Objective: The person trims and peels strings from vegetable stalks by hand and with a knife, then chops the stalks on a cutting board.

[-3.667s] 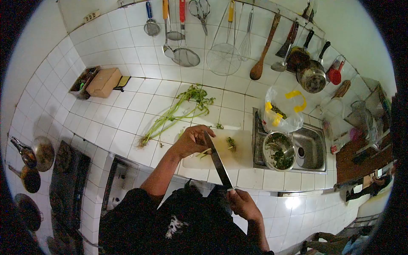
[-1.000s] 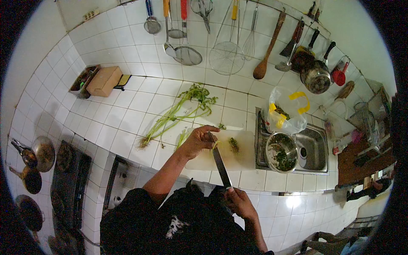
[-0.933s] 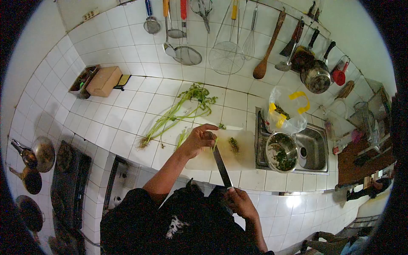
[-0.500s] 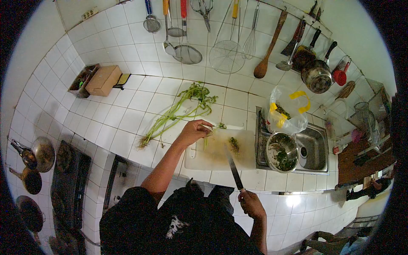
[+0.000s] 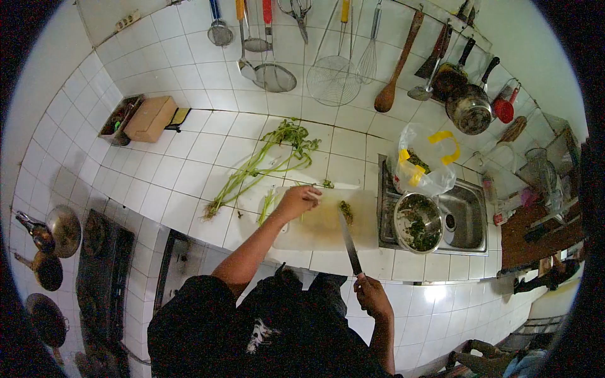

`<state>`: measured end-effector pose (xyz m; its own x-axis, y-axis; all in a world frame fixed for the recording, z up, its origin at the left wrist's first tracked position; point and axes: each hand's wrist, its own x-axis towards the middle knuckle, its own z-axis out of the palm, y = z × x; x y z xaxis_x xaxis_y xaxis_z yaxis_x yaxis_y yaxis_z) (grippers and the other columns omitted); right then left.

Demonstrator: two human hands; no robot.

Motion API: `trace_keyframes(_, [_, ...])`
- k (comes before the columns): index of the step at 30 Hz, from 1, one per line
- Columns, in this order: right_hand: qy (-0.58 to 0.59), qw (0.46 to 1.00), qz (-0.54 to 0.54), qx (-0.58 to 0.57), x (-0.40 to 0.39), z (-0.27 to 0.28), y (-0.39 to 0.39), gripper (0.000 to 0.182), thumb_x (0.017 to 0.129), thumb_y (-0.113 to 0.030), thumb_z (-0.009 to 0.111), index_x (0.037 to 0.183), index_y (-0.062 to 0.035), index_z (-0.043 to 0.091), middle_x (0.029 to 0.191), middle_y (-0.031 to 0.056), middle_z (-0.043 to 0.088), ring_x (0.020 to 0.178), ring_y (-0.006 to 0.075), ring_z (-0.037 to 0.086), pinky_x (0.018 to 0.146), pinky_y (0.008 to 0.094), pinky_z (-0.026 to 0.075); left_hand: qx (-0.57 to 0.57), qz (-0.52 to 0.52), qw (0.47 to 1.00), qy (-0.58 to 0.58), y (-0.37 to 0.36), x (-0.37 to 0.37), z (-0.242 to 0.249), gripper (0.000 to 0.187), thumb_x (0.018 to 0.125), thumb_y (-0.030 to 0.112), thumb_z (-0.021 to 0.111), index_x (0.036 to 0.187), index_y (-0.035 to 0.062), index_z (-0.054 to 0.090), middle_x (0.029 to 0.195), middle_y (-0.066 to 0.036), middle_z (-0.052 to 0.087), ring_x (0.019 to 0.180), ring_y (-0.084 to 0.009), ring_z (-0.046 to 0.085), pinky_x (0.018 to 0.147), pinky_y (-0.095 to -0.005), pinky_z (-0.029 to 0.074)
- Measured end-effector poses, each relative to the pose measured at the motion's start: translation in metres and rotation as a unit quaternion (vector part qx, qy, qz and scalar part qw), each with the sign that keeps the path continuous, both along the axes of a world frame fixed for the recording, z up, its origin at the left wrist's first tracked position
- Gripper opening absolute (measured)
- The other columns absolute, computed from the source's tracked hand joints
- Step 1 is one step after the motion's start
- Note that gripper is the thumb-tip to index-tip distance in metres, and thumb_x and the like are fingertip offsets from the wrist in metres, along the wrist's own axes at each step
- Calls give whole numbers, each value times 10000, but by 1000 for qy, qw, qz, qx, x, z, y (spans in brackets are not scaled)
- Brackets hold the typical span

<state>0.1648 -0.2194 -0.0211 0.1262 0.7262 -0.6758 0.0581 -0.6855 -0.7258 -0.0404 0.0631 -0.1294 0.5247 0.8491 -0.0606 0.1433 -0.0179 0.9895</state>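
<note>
My right hand point(image 5: 373, 297) grips the handle of a kitchen knife point(image 5: 348, 247). Its blade points away from me over a white cutting board point(image 5: 321, 236), the tip close to a small heap of chopped green herb point(image 5: 346, 213). Above the board's left part is my left hand point(image 5: 301, 203), fingers curled together; whatever is in them is hidden. Short pale-green stems point(image 5: 266, 206) lie just left of that wrist. Farther back on the tiles rests a bunch of long leafy green stalks point(image 5: 258, 169) with roots on.
Right of the board, a metal bowl point(image 5: 418, 222) with chopped greens stands by the sink point(image 5: 467, 220). Behind it is a clear plastic bag point(image 5: 427, 159) with yellow handles. A cardboard box point(image 5: 150, 120) sits back left. Utensils and pans hang on the wall; a stove point(image 5: 104, 277) is at left.
My left hand has shifted slightly, its fingers curling more, and short stems now show left of the wrist. The knife blade has moved a little right, with its tip closer to the chopped herb.
</note>
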Motion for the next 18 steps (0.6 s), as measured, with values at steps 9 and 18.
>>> trace_keyframes(9, [22, 999, -27, 4, 5, -11, -2, 479, 929, -518, 438, 740, -84, 512, 501, -38, 352, 386, 72, 288, 358, 258, 236, 163, 91, 952, 242, -37, -20, -36, 321, 721, 262, 750, 959, 67, 657, 752, -104, 691, 683, -231, 673, 656, -347, 525])
trace_keyframes(18, [27, 999, -32, -6, -5, -15, 3, 462, 926, -515, 450, 743, -96, 514, 500, -47, 348, 383, 62, 274, 351, 244, 216, 179, 141, 889, 398, -4, -2, -43, 398, 710, 382, 720, 967, 95, 622, 878, -132, 657, 846, -290, 633, 736, -414, 503])
